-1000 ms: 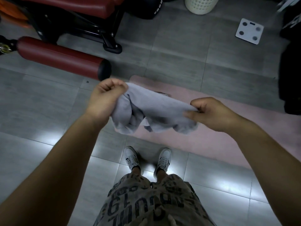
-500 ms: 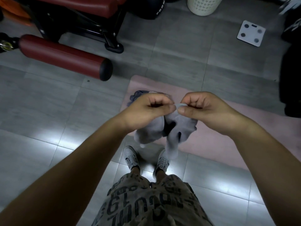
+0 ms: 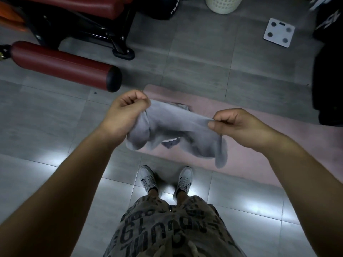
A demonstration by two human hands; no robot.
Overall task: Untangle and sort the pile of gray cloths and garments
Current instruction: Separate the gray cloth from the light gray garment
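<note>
Gray cloth hangs in the air above a pink mat, stretched between both hands. The left hand is fisted around one bunched end. The right hand pinches the other edge between thumb and fingers, and a loose tail droops below it. Behind the cloth, bits of another gray piece peek out, mostly hidden. At the top edge a white basket is cut off, so its inside cannot be seen.
</note>
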